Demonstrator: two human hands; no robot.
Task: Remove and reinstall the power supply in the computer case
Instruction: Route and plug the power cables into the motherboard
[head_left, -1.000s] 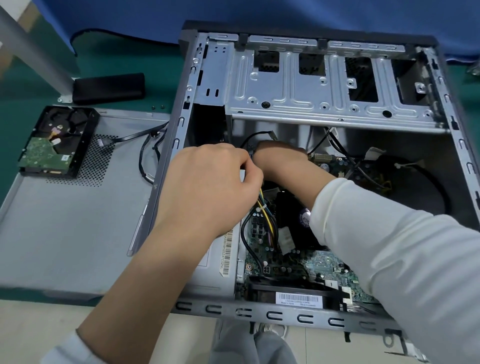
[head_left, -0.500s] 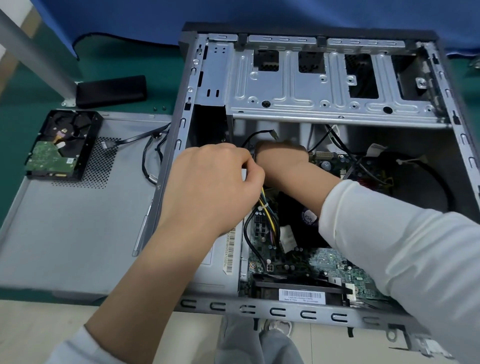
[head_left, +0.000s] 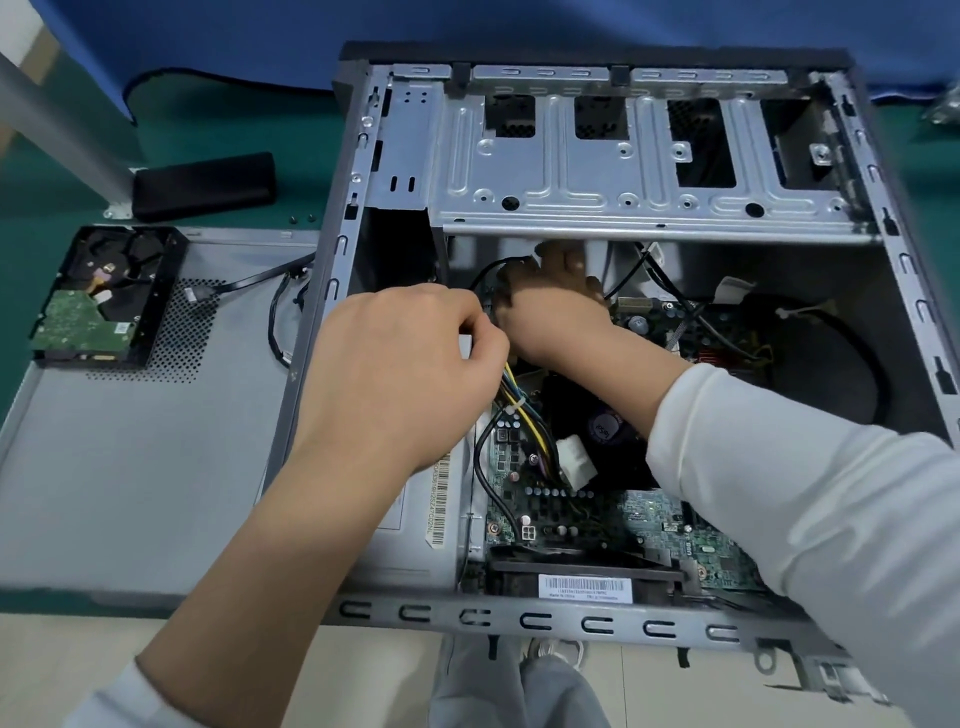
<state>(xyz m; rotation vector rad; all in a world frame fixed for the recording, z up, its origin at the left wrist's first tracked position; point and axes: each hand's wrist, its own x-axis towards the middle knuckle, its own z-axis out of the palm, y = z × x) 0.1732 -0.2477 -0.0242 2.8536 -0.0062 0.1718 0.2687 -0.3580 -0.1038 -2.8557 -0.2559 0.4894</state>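
Green table (head_left: 62, 171) beneath open computer case (head_left: 613, 621) — power supply (head_left: 415, 551) low-left inside, long axis toward viewer. Left hand (head_left: 400, 374) nearer, pinching its cable bundle (head_left: 524, 415); right hand (head_left: 550, 317) beyond, grip hidden — cannot tell.

Case (head_left: 904, 291) lies open on its side, reachable from above; the far third is roofed by the drive cage (head_left: 597, 171), leaving only a low gap under its front edge, where the right hand (head_left: 556, 317) reaches. Left hand (head_left: 410, 374) and the yellow-and-black cable bundle (head_left: 524, 415) crowd the middle over the motherboard (head_left: 649, 525). Open room: the dark hollow at the case's right side, and the side panel (head_left: 130, 467) on the tabletop (head_left: 249, 124), apart from the hard drive (head_left: 104, 296) at its far left corner.
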